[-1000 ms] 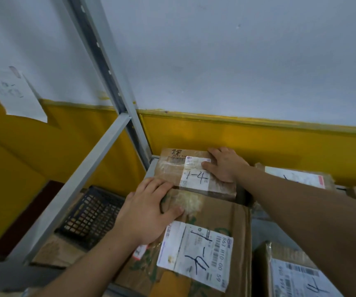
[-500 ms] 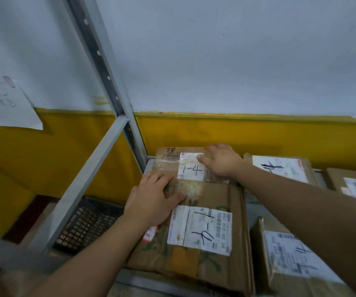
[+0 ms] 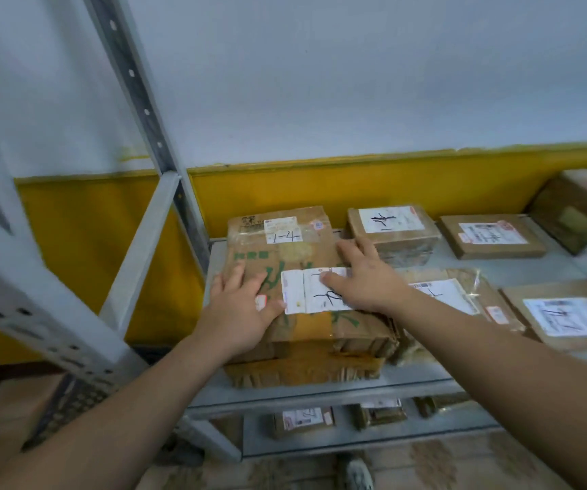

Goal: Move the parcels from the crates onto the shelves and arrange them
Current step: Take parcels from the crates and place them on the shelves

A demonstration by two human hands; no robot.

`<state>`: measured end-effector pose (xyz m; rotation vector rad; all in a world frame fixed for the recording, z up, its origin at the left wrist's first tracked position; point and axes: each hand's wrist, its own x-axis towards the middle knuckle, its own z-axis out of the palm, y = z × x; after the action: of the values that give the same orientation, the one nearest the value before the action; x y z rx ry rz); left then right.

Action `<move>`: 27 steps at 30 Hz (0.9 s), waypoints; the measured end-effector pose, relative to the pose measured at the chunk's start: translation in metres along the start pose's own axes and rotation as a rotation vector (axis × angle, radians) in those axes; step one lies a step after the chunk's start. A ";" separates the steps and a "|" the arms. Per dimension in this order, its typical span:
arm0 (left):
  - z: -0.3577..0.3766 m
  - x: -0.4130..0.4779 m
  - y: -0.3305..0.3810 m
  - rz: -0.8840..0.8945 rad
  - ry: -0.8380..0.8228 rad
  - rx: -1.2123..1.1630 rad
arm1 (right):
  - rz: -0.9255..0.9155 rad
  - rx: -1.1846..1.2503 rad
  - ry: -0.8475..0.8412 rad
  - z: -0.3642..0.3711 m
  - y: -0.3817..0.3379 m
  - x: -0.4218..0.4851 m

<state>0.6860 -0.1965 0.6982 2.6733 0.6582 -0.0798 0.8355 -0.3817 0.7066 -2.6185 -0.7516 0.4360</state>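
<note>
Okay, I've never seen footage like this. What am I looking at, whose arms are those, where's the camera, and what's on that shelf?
There is no machine here. The camera sits on a person's head and looks forward and down, so the two arms are that person's own. The left hand and right hand both lie flat on a big cardboard box at the left end of a grey metal shelf. Neither hand grips anything. A smaller parcel marked 1-4 sits at the box's far end, and more labelled parcels lie to the right.
</note>
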 end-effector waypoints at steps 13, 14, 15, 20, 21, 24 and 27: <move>-0.003 -0.016 -0.022 -0.077 0.024 -0.011 | -0.007 -0.049 0.002 0.010 -0.024 0.005; -0.003 -0.016 -0.021 -0.084 0.024 -0.018 | -0.008 -0.045 -0.001 0.010 -0.024 0.006; -0.003 -0.016 -0.021 -0.089 0.019 -0.025 | -0.010 -0.036 -0.009 0.010 -0.024 0.007; -0.010 -0.012 -0.017 -0.078 0.011 0.091 | -0.016 0.116 -0.002 0.002 -0.012 0.001; -0.011 -0.010 -0.013 -0.054 0.020 0.132 | 0.005 0.150 0.022 -0.002 -0.006 -0.002; -0.011 -0.007 0.011 0.043 0.018 0.169 | 0.098 0.186 0.099 -0.016 0.021 -0.015; -0.003 -0.009 0.047 0.144 -0.014 0.142 | 0.157 0.149 0.122 -0.032 0.060 -0.029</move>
<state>0.6993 -0.2381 0.7188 2.8453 0.4704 -0.1098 0.8505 -0.4537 0.7140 -2.5455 -0.4587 0.3570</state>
